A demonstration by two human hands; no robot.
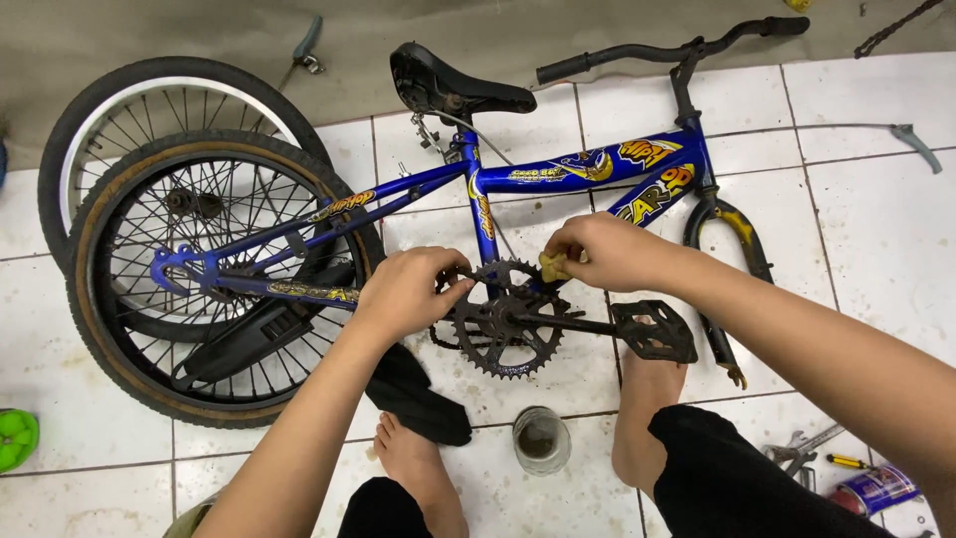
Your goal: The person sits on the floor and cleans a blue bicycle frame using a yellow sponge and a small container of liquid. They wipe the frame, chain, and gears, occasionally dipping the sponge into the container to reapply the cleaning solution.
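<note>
White tiled floor (876, 229), blue bike (558, 169) lying flat. Left hand (403, 291) pinches chain at chainring (503, 319); right hand (602, 251) grips yellow pad (554, 265) just above it. Front wheel off, chain not seated.

The floor (876, 229) is laid with large white glossy tiles with dark, grimy grout lines, smudged in places. Beyond the grip, along the far edge, a strip of dull grey-brown concrete (199, 30) runs across. Even, soft light reflects faintly off the tiles.
</note>
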